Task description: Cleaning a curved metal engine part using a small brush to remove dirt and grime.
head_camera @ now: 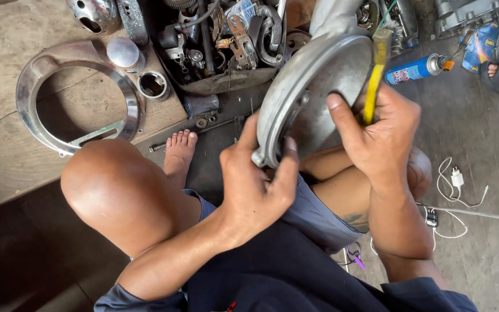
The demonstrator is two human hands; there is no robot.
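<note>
Head view: at frame centre, my left hand (255, 185) grips one round grey metal housing (313, 86) by its rim; my right hand (379, 136) clasps one yellow-handled tool (375, 78) against it. One chrome ring (76, 98) lies upper left.

A blue spray can (416, 70) with a white label lies upper right.

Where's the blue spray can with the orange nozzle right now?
In the head view, the blue spray can lies on the floor at upper right, just beyond the right hand and its yellow-handled tool, right of the round grey metal housing.
</note>
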